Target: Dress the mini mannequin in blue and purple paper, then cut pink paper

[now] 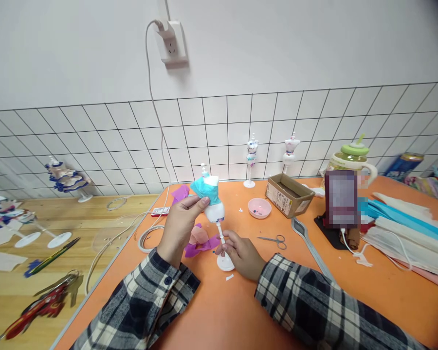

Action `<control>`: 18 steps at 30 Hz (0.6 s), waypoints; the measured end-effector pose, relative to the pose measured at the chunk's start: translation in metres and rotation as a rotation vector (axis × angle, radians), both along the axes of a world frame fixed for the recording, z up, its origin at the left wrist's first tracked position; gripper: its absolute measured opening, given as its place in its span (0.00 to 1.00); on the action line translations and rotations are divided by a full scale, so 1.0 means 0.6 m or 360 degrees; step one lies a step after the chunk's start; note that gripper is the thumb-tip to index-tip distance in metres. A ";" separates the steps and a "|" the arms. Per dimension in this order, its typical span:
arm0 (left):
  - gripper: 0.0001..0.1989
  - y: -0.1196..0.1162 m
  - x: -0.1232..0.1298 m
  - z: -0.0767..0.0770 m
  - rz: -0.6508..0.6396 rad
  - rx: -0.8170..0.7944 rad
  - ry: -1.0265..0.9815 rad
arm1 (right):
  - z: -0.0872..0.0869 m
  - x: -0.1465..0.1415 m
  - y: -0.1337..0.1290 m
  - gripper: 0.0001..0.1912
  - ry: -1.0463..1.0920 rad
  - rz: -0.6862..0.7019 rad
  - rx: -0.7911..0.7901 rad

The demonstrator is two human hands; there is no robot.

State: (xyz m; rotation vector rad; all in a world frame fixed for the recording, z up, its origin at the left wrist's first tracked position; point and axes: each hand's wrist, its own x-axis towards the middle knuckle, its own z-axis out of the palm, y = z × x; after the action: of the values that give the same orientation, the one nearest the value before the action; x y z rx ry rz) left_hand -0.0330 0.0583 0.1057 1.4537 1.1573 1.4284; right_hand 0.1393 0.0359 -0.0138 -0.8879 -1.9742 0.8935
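A small white dress form (215, 212) stands in front of me, its round base on the orange table. Turquoise fabric (209, 190) is wrapped around its upper torso and one shoulder. My left hand (184, 218) pinches the fabric against the form's side, thumb in front. Lower down, my right hand (243, 252) has its fingers closed around the thin stand pole (221, 234). Behind my left hand lie purple and peach fabric pieces (199, 240). A tiny white scrap (229, 277) sits near the base.
Scissors (277, 240), a pink bowl (260, 208) and a cardboard box (289, 194) lie to the right. Two more dress forms (251, 155) stand at the wall. A phone (341, 199), a jug (352, 160) and fabric strips (405, 243) are farther right; keys (54, 296) lie left.
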 end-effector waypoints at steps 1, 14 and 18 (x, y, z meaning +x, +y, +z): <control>0.18 -0.003 0.001 0.003 0.0041 0.0021 0.0048 | 0.000 0.000 0.001 0.12 -0.0013 -0.0028 0.0019; 0.19 -0.018 -0.074 -0.070 -0.0117 -0.0039 0.1289 | 0.023 0.047 0.113 0.08 0.0028 -0.0424 0.0001; 0.15 -0.017 -0.137 -0.106 -0.0501 0.0037 0.1774 | 0.012 0.052 0.154 0.08 0.0008 -0.0464 -0.0075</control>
State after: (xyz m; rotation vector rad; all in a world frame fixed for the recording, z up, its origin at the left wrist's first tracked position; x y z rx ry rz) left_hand -0.1154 0.0482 0.0422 2.4136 1.4099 0.3315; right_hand 0.1706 0.1284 -0.0065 -1.1640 -1.7665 0.7738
